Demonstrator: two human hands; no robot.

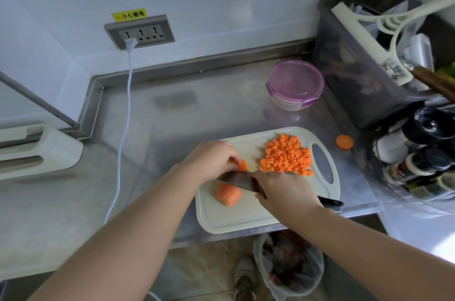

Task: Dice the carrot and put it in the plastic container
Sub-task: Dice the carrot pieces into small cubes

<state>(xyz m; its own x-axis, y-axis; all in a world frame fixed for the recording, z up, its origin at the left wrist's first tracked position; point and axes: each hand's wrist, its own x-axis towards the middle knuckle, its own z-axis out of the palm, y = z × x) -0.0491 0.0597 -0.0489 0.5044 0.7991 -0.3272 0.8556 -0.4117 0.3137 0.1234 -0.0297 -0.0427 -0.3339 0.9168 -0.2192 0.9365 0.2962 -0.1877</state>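
Note:
On the white cutting board [221,217] my left hand [211,158] holds a carrot piece [242,165] with curled fingers. My right hand [283,190] grips a knife [236,181], whose blade lies against that piece. A thicker carrot chunk [227,194] lies on the board just below the blade. A heap of diced carrot [285,155] sits on the board's right part, near its handle hole. The round plastic container [294,85] with a purple lid clipped on stands behind the board.
One carrot slice [344,142] lies on the steel counter right of the board. A dark bin [364,59] of utensils and a rack of bottles [423,153] crowd the right side. A white cable [125,113] hangs from the wall socket. A lined waste bin [288,266] stands on the floor.

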